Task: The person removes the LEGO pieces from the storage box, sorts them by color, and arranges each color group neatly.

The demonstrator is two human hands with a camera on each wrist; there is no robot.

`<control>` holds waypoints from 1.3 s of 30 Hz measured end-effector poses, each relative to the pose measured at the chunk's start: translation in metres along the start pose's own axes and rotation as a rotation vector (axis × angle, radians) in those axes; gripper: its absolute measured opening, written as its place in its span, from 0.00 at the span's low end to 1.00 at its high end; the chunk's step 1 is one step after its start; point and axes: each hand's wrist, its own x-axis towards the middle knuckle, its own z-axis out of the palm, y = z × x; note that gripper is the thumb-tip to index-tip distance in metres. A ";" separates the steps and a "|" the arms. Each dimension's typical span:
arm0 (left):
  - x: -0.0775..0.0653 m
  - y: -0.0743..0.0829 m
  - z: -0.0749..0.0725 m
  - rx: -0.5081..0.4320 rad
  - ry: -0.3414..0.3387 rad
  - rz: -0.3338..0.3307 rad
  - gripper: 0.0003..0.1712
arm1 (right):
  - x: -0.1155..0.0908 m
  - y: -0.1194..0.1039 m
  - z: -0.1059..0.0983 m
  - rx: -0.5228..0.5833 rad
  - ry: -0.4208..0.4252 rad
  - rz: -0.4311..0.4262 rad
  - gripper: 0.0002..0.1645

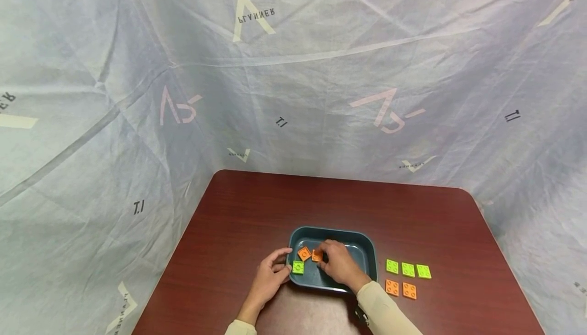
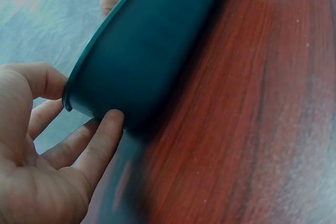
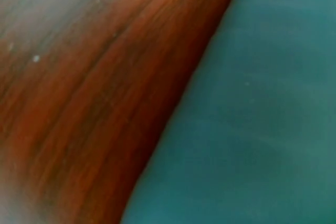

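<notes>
A dark teal tray (image 1: pixel 339 231) sits on the table, its outer wall (image 2: pixel 136 51) large in the left wrist view. My left hand (image 1: pixel 268 276) holds its left end, with one digit at the rim and other fingertips against the outside wall. Reaching over the near side, my right hand (image 1: pixel 339 262) grips a flat orange toy brick (image 1: pixel 317 256) inside the tray, partly hidden by the fingers. Another orange brick (image 1: pixel 304 253) and a lime green brick (image 1: pixel 298 267) lie at the tray's left end. The right wrist view shows only the tray wall (image 3: pixel 252 119), blurred, beside the table.
Right of the tray, three green bricks (image 1: pixel 408 269) lie in a row on the dark red wooden table (image 1: pixel 257 202). Two orange bricks (image 1: pixel 392 287) lie in front of them. A grey-white printed sheet (image 1: pixel 321 95) hangs behind the table and along its sides.
</notes>
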 end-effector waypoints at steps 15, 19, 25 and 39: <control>0.000 0.000 0.000 0.002 0.005 -0.004 0.25 | -0.003 -0.001 -0.014 0.211 -0.016 0.071 0.21; -0.001 0.000 -0.001 0.007 0.002 0.002 0.25 | -0.007 -0.002 -0.017 0.256 -0.015 0.073 0.20; 0.000 0.000 -0.001 0.015 0.000 0.004 0.24 | -0.013 -0.005 -0.027 0.330 0.050 0.065 0.20; 0.001 0.000 -0.001 -0.002 -0.004 -0.004 0.25 | -0.033 0.001 -0.061 0.260 0.156 0.079 0.24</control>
